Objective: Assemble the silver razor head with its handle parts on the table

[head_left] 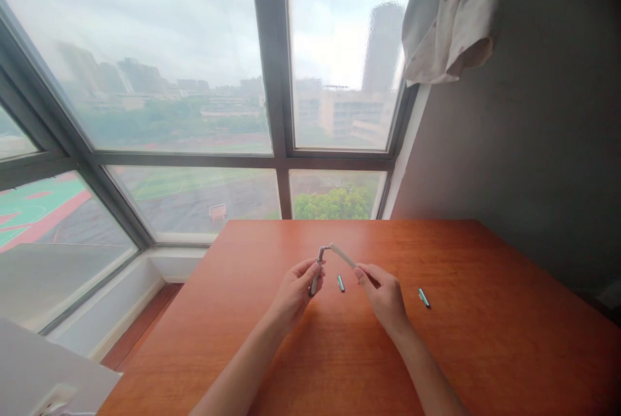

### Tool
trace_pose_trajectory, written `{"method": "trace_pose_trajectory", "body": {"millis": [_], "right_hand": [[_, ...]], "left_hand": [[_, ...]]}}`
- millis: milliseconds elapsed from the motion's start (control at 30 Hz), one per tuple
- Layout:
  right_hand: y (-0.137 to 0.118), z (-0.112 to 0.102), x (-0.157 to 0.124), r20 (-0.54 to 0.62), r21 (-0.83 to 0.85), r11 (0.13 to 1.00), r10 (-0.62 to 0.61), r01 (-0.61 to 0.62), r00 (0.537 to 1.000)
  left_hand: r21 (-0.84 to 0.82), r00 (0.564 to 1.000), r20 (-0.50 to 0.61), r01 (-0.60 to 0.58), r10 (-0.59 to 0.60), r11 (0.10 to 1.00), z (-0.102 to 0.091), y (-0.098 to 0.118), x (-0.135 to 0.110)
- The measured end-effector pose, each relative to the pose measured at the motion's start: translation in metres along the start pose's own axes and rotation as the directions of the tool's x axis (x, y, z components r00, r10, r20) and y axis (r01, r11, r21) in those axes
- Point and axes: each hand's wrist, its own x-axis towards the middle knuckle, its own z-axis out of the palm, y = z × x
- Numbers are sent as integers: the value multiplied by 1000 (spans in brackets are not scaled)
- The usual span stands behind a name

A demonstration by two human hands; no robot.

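My left hand is closed around a slim grey stick-like piece, held upright between thumb and fingers. A bent, silvery part rises from its top and turns to the right. In my right hand, thumb and fingers pinch the lower end of a pale, slender rod, tilted up to the left. The rod's far end meets or nearly meets the bent part; I cannot tell if they touch. Between my hands, a small teal and dark pen-cap-like piece lies on the table.
The reddish-brown wooden table reaches to the windows. A second teal and dark piece lies right of my right hand. Grey window frames stand behind, and a pale garment hangs at upper right beside the wall.
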Motion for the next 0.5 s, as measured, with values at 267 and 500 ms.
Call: {"method": "trace_pose_trajectory", "body": {"millis": [267,500], "right_hand": [[0,5,-1,46,55,998,0,-3,999],[0,6,-2,53,116,992,38,-44,998]], "left_hand": [[55,1000,-6,-19,20,998,0,-1,1],[81,998,-40,-47,51,996,3,0,0]]}}
